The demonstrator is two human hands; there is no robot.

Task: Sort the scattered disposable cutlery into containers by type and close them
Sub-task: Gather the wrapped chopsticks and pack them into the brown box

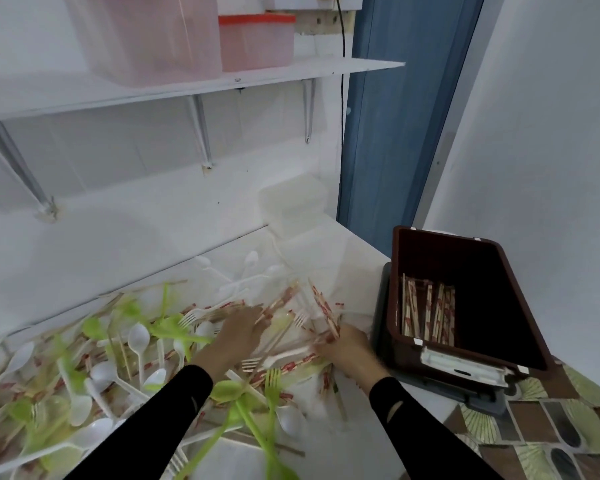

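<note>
Head view, sole entry.

Counter [333,247]: white, and its left half is covered by mixed cutlery.

- white spoons [138,336], loose through the heap.
- green forks [272,386], mostly toward the near edge.
- white fork [274,358], lying between the two hands.
- wrapped chopsticks [324,308], red-and-white sleeves, in a bundle gripped by the right hand [347,348], whose fingers curl round it near the right edge.
- left hand [241,336], apart from the right, fingers stretched flat onto more sleeved sticks in the heap (motion blur hides any pinch).
- brown container [444,235], at the counter's right edge, open, already holding a stack of the same sleeved sticks [426,313].
- clear container [293,202], at the far right corner, contents not legible.
- shelf [291,72], above, carrying pink tubs.

Step in hand, as judged: gathering chopsticks for the brown container. To do it well:

- Comb out stray forks before lifting.
- Square the bundle's ends.
- Lay it lengthwise beside the sticks already inside, so the lid can close later.
</note>
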